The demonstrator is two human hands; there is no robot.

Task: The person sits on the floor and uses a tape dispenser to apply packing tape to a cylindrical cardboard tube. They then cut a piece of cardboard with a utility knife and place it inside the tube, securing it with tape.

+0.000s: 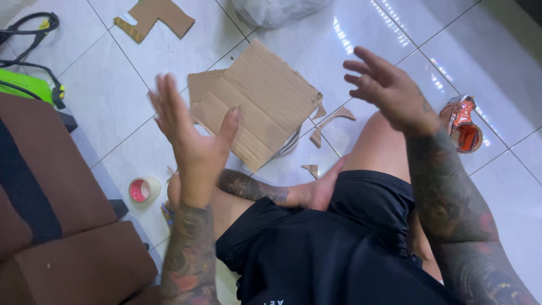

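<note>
My left hand is raised in front of me, palm open and fingers spread, holding nothing. My right hand is also lifted, fingers apart and empty. Between and below them a large brown cardboard sheet lies on the white tiled floor, with a smaller cardboard piece under its left edge. I sit cross-legged in black shorts, my foot tucked under my knee. Neither hand touches the cardboard.
Small cardboard scraps lie beside the sheet. A cut cardboard shape is at the top left. A roll of tape stands on the floor at left, a tape dispenser at right. A brown sofa fills the lower left.
</note>
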